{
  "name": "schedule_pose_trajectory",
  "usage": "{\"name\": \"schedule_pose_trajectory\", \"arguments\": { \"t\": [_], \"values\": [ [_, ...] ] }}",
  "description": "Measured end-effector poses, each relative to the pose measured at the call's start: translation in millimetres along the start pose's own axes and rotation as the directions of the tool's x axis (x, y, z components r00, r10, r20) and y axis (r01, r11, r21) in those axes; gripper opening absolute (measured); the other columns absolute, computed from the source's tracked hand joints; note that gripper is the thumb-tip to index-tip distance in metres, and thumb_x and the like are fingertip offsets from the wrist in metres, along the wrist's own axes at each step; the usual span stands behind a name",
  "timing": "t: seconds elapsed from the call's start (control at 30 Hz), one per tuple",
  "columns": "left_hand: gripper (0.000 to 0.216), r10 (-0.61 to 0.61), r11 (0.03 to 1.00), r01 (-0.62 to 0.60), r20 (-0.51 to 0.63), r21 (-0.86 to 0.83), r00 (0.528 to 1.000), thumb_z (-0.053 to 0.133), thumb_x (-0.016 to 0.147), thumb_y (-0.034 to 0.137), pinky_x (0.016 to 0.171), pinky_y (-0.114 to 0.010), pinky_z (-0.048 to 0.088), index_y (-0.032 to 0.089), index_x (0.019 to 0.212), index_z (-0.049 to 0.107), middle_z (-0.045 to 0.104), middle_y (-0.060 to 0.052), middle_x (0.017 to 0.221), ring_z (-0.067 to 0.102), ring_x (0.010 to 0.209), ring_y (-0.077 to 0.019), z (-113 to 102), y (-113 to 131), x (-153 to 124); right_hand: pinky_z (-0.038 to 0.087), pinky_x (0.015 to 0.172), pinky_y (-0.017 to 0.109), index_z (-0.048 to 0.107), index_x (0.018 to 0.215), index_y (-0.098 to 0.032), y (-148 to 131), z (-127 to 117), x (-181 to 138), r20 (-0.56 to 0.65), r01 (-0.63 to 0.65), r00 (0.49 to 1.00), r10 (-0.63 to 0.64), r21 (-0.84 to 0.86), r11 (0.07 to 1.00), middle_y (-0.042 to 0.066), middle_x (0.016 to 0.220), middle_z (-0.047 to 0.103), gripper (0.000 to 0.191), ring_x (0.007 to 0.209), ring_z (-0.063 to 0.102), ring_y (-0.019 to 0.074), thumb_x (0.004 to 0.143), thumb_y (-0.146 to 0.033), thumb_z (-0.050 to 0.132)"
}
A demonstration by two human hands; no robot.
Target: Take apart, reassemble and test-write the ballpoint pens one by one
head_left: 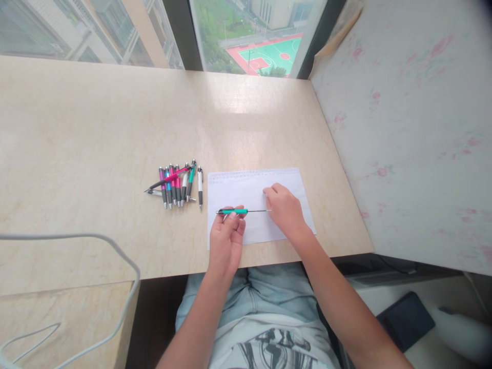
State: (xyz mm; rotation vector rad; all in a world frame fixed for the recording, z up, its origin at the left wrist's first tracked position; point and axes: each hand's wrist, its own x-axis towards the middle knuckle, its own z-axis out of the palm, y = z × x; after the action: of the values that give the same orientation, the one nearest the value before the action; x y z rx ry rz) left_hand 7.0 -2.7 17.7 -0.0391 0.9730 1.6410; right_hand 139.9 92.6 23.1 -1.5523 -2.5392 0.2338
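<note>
My left hand [226, 233] pinches the barrel of a teal pen [232, 211] and holds it level over a white sheet of paper [249, 189]. A thin refill rod [258, 210] sticks out of the pen's right end. My right hand [283, 207] is closed on the far tip of that rod, resting on the paper. A pile of several pens [177, 184] in pink, teal, white and blue lies on the table left of the sheet.
The beige marble-look table [96, 133] runs to a window at the back. A wall [403, 128] with faded pink flowers closes the right side. A white cable [115, 256] loops over the near left corner. A dark object [405, 318] lies on the floor at right.
</note>
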Motion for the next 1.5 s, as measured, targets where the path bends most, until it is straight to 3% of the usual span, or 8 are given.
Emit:
{"name": "schedule_pose_trajectory", "arguments": {
  "t": [0.1, 0.23, 0.33, 0.43, 0.57, 0.73, 0.97, 1.5],
  "values": [
    [0.021, -0.003, 1.0, 0.003, -0.007, -0.011, 1.0, 0.074, 0.076, 0.014, 0.072, -0.016, 0.053, 0.019, 0.096, 0.067, 0.07, -0.006, 0.106, 0.067, 0.088, -0.01, 0.0, 0.8, -0.2, 0.038, 0.058, 0.03, 0.067, 0.093, -0.018, -1.2, -2.5, 4.2, 0.044, -0.018, 0.999, 0.017, 0.026, 0.999, 0.01, 0.089, 0.065, 0.025, 0.078, 0.058, 0.021, 0.087, -0.007, 0.046],
    [0.021, 0.0, 1.0, 0.0, -0.001, -0.01, 1.0, 0.074, 0.077, 0.015, 0.073, -0.016, 0.053, 0.019, 0.096, 0.066, 0.07, -0.006, 0.106, 0.067, 0.089, -0.0103, 0.1, 1.5, -0.4, 0.045, 0.068, 0.03, 0.07, 0.091, -0.019, 7.2, -6.3, -6.8, -0.014, -0.058, 0.998, 0.069, 0.396, 0.916, 0.007, 0.091, 0.066, 0.022, 0.077, 0.06, 0.0173, 0.084, -0.011, 0.051],
    [0.02, -0.01, 1.0, 0.01, -0.002, -0.009, 1.0, 0.074, 0.077, 0.016, 0.073, -0.017, 0.053, 0.019, 0.095, 0.066, 0.071, -0.006, 0.105, 0.067, 0.09, -0.0108, 0.8, 1.3, -0.6, 0.047, 0.064, 0.027, 0.071, 0.092, -0.021, 12.3, -10.9, -24.8, 0.017, -0.161, 0.976, 0.217, 0.728, 0.666, 0.005, 0.091, 0.069, 0.014, 0.08, 0.063, 0.0171, 0.085, -0.021, 0.058],
    [0.021, -0.017, 1.0, 0.017, -0.006, -0.012, 1.0, 0.074, 0.076, 0.015, 0.073, -0.017, 0.053, 0.019, 0.095, 0.066, 0.071, -0.006, 0.104, 0.067, 0.089, -0.0107, 1.8, 0.2, -0.8, 0.048, 0.058, 0.026, 0.07, 0.092, -0.021, 10.9, -15.9, -43.1, 0.097, -0.243, 0.919, 0.382, 0.903, 0.354, 0.004, 0.084, 0.07, 0.015, 0.075, 0.064, 0.0163, 0.082, -0.031, 0.067],
    [0.021, -0.018, 1.0, 0.018, 0.003, -0.01, 1.0, 0.074, 0.076, 0.015, 0.072, -0.016, 0.053, 0.019, 0.095, 0.066, 0.071, -0.006, 0.104, 0.067, 0.09, -0.0106, 3.5, -1.5, -1.7, 0.045, 0.054, 0.024, 0.07, 0.09, -0.022, 3.5, -22.2, -56.9, 0.136, -0.222, 0.894, 0.427, 0.962, 0.159, 0.003, 0.082, 0.072, 0.014, 0.07, 0.062, 0.0143, 0.08, -0.031, 0.072],
    [0.02, -0.019, 1.0, 0.019, 0.004, -0.006, 1.0, 0.074, 0.077, 0.015, 0.072, -0.016, 0.053, 0.019, 0.094, 0.066, 0.07, -0.006, 0.104, 0.067, 0.089, -0.01, 5.5, -2.4, -4.5, 0.048, 0.06, 0.026, 0.071, 0.089, -0.023, -1.4, -23.7, -59.5, 0.133, -0.208, 0.898, 0.418, 0.968, 0.139, 0.002, 0.079, 0.072, 0.012, 0.078, 0.066, 0.0169, 0.08, -0.031, 0.073],
    [0.021, -0.055, 0.998, 0.055, 0.034, -0.001, 0.998, 0.073, 0.078, 0.015, 0.072, -0.017, 0.053, 0.019, 0.097, 0.064, 0.07, -0.006, 0.106, 0.067, 0.088, -0.0099, 9.8, -8.7, -10.4, 0.05, 0.068, 0.028, 0.07, 0.091, -0.023, -7.8, -14.0, -62.5, 0.123, -0.22, 0.918, 0.378, 0.95, 0.224, 0.003, 0.089, 0.071, 0.014, 0.081, 0.066, 0.0171, 0.081, -0.032, 0.071],
    [0.021, -0.111, 0.991, 0.113, 0.03, -0.072, 0.993, 0.075, 0.076, 0.015, 0.071, -0.016, 0.053, 0.019, 0.095, 0.066, 0.071, -0.003, 0.1, 0.067, 0.087, -0.0098, 13.0, -14.7, -10.7, 0.053, 0.069, 0.03, 0.066, 0.091, -0.021, -12.6, -9.1, -58.9, 0.087, -0.205, 0.928, 0.363, 0.931, 0.301, 0.005, 0.091, 0.069, 0.018, 0.082, 0.064, 0.0183, 0.082, -0.036, 0.067]
  ]
}}
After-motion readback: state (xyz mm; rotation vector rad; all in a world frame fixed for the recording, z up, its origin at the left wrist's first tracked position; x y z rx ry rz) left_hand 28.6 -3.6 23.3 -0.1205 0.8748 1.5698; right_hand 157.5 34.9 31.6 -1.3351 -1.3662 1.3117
